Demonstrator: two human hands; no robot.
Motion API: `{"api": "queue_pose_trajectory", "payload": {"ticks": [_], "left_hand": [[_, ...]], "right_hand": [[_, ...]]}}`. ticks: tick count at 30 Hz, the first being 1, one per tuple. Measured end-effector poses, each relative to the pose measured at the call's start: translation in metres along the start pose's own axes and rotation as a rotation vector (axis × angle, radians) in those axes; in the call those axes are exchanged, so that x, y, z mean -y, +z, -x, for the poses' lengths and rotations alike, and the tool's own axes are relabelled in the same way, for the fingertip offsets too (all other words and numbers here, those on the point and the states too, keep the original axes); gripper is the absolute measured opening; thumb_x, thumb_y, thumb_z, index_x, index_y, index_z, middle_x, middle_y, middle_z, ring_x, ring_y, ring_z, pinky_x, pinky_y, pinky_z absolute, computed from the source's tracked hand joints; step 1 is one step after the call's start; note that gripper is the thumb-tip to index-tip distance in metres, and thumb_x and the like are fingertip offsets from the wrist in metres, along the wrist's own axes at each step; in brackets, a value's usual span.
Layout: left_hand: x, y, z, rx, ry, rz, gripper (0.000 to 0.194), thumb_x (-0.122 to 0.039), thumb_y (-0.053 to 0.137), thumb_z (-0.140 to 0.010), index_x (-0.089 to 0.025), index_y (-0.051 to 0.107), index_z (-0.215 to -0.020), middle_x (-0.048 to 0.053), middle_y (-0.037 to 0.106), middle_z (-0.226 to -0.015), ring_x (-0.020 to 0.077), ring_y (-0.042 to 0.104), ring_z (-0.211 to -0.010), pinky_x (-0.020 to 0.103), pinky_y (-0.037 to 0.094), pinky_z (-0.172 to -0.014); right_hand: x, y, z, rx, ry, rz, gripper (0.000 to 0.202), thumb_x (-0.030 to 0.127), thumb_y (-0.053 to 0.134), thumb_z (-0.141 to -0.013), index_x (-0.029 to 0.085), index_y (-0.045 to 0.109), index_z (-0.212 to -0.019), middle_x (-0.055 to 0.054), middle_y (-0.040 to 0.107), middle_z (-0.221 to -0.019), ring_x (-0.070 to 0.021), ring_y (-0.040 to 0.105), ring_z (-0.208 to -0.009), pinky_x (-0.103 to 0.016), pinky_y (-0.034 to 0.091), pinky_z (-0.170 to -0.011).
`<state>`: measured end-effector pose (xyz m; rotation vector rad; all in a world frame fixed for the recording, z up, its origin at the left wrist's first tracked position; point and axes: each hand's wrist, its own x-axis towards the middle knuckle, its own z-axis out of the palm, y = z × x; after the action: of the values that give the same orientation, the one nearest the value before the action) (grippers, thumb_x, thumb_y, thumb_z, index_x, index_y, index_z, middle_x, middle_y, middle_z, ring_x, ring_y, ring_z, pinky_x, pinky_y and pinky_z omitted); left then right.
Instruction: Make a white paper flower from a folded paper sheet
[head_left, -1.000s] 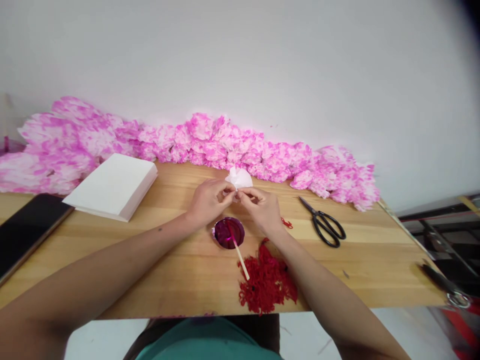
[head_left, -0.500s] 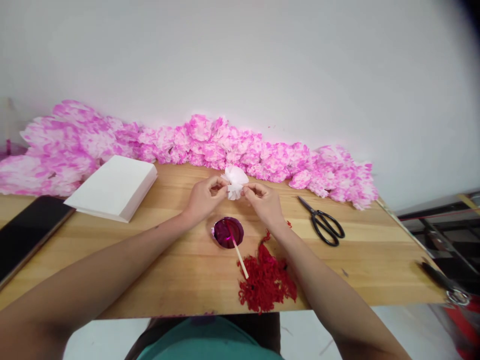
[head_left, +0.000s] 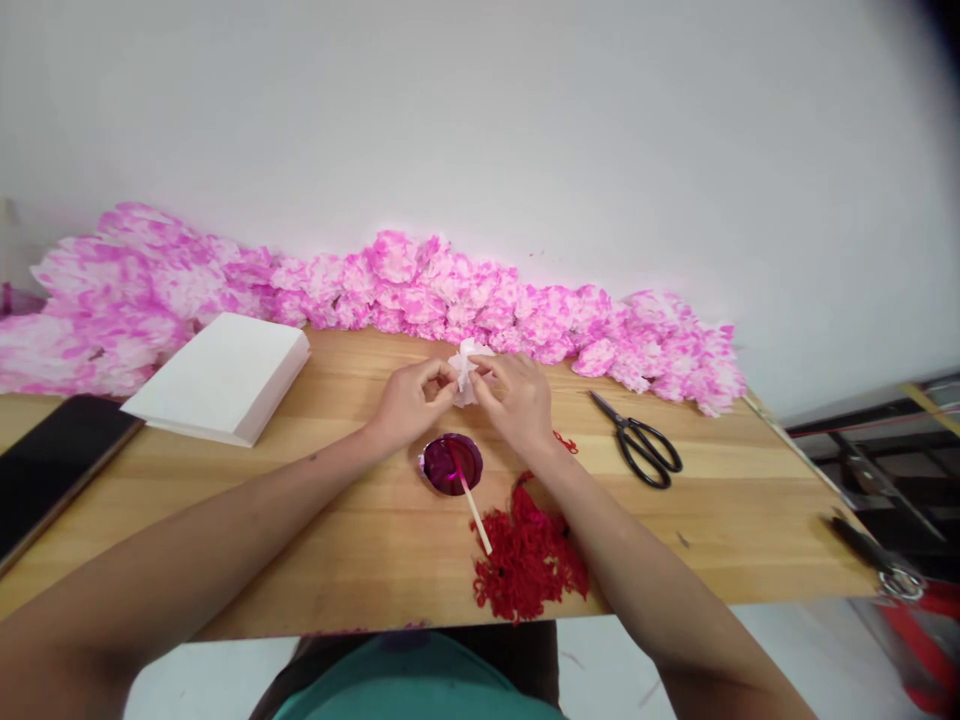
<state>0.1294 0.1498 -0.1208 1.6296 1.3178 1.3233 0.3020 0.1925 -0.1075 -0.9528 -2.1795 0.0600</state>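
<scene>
Between my hands, above the middle of the table, is a white paper flower [head_left: 466,366] with ruffled layers. My left hand [head_left: 414,397] pinches its left edge between thumb and fingertips. From the right, my right hand [head_left: 516,398] closes thumb and forefinger on it and covers part of the paper. Just below my hands stands a small bowl of dark magenta dye [head_left: 452,463], with a thin wooden stick [head_left: 476,515] leaning out of it. A heap of red yarn [head_left: 525,565] lies near the table's front edge, partly beneath my right forearm.
Pink-and-white paper flowers [head_left: 405,285] line the wall along the table's back. A white paper stack [head_left: 221,375] and a black phone [head_left: 64,460] lie left. Black-handled scissors [head_left: 645,445] rest on the right; another black-handled tool [head_left: 874,555] sits by the right edge.
My right hand has moved left and over the flower, hiding more of it. The flower looks more gathered. My left hand keeps its pinch.
</scene>
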Motion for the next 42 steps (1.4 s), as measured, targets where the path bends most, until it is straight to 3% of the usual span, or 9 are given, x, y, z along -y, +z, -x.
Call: {"api": "queue_pose_trajectory", "payload": {"ticks": [8,13,16,22,24,27,34,38,42], "left_hand": [[-0.003,0.001,0.000,0.004,0.060,-0.209,0.014,-0.031,0.057,-0.086,-0.019,0.063,-0.088,0.002,0.070,-0.081,0.0159,0.063,-0.074,0.026,0.048,-0.071],[0.004,0.003,-0.004,-0.036,0.010,-0.123,0.014,-0.028,0.054,-0.085,-0.018,0.063,-0.084,0.002,0.069,-0.079,0.0152,0.063,-0.072,0.024,0.046,-0.066],[0.006,0.001,-0.007,-0.059,-0.050,0.004,0.014,-0.029,0.054,-0.082,-0.017,0.061,-0.079,0.002,0.067,-0.074,0.0144,0.063,-0.068,0.023,0.046,-0.063],[0.006,-0.001,-0.009,-0.065,-0.126,0.089,0.014,-0.029,0.055,-0.079,-0.017,0.059,-0.076,0.002,0.068,-0.071,0.0148,0.064,-0.067,0.024,0.047,-0.064],[0.006,-0.001,-0.008,-0.051,-0.110,0.105,0.014,-0.029,0.055,-0.079,-0.016,0.059,-0.077,0.002,0.068,-0.072,0.0149,0.065,-0.068,0.024,0.048,-0.064],[0.004,-0.001,-0.006,-0.035,-0.071,0.090,0.014,-0.028,0.056,-0.081,-0.016,0.060,-0.077,0.002,0.067,-0.072,0.0145,0.064,-0.068,0.024,0.048,-0.065],[0.000,0.000,-0.003,-0.057,-0.055,-0.142,0.014,-0.030,0.060,-0.082,-0.018,0.062,-0.089,0.003,0.071,-0.084,0.0170,0.066,-0.076,0.027,0.049,-0.071],[0.003,0.002,-0.006,-0.032,-0.004,-0.304,0.014,-0.029,0.060,-0.084,-0.021,0.064,-0.094,0.002,0.072,-0.083,0.0176,0.066,-0.076,0.027,0.048,-0.070],[0.008,0.001,-0.009,-0.060,0.003,-0.213,0.016,-0.030,0.054,-0.087,-0.019,0.066,-0.087,0.002,0.070,-0.079,0.0162,0.064,-0.071,0.025,0.046,-0.064]], "right_hand": [[0.004,0.004,0.002,0.039,0.036,-0.050,0.017,0.027,0.056,-0.091,0.024,0.072,-0.094,-0.003,0.073,-0.090,-0.0210,0.063,-0.090,-0.036,0.042,-0.083],[0.004,0.000,-0.001,0.045,0.103,-0.058,0.017,0.027,0.056,-0.090,0.025,0.072,-0.092,-0.003,0.073,-0.089,-0.0216,0.063,-0.089,-0.037,0.042,-0.083],[-0.001,-0.002,-0.002,0.017,0.210,-0.134,0.016,0.025,0.056,-0.087,0.024,0.072,-0.088,-0.003,0.073,-0.086,-0.0205,0.063,-0.083,-0.036,0.043,-0.081],[-0.009,-0.003,-0.004,0.053,0.496,-0.499,0.018,0.029,0.058,-0.083,0.019,0.072,-0.087,-0.004,0.074,-0.087,-0.0187,0.065,-0.078,-0.031,0.047,-0.072],[-0.008,-0.004,-0.005,0.068,0.475,-0.493,0.019,0.031,0.058,-0.084,0.019,0.071,-0.089,-0.004,0.074,-0.090,-0.0185,0.065,-0.081,-0.031,0.048,-0.075],[-0.006,-0.006,-0.004,0.075,0.331,-0.323,0.020,0.032,0.057,-0.086,0.020,0.071,-0.094,-0.004,0.073,-0.092,-0.0185,0.063,-0.082,-0.033,0.046,-0.078],[-0.005,0.000,-0.001,0.095,0.067,0.044,0.015,0.030,0.059,-0.089,0.022,0.070,-0.094,-0.005,0.073,-0.092,-0.0230,0.061,-0.089,-0.037,0.039,-0.080],[-0.004,0.003,0.000,0.118,0.013,0.054,0.019,0.030,0.053,-0.094,0.024,0.070,-0.097,-0.004,0.073,-0.091,-0.0218,0.062,-0.091,-0.037,0.038,-0.082],[-0.003,0.004,0.000,0.090,0.060,0.004,0.020,0.033,0.054,-0.094,0.025,0.072,-0.098,-0.004,0.074,-0.093,-0.0219,0.063,-0.093,-0.037,0.040,-0.084]]}}
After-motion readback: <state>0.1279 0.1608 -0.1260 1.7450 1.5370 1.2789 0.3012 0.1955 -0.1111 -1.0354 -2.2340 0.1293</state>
